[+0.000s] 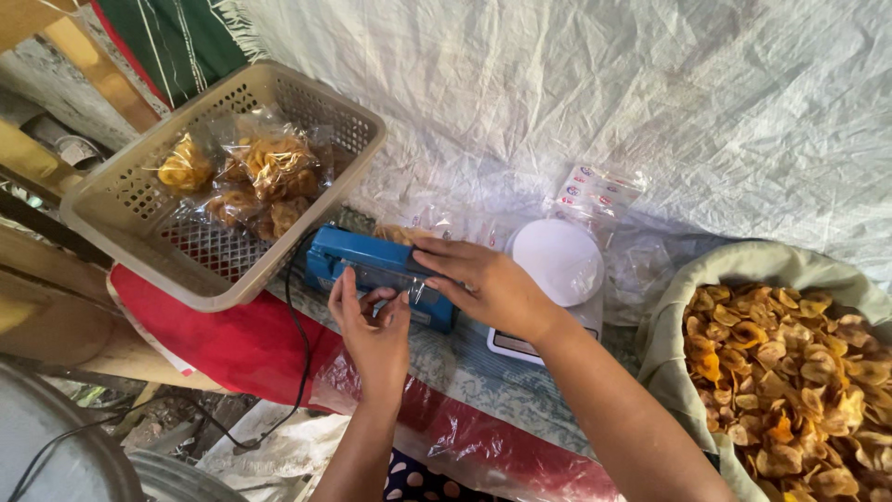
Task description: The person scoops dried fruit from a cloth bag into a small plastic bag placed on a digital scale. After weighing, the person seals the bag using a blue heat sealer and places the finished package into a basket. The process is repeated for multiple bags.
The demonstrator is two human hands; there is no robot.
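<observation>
A blue heat sealer (367, 263) lies on the patterned cloth at the centre. My right hand (483, 284) presses flat on its top arm. My left hand (372, 325) pinches the edge of a clear plastic bag (420, 296) at the sealer's near side. The rest of the bag, with yellow chips in it, shows just behind the sealer (401, 232). A black cord (299, 344) runs from the sealer down to the left.
A beige plastic basket (139, 223) at left holds several sealed bags of chips (269, 167). A white scale (557, 265) stands right of the sealer, empty clear bags (595, 191) behind it. A large sack of loose chips (799, 372) sits at the right.
</observation>
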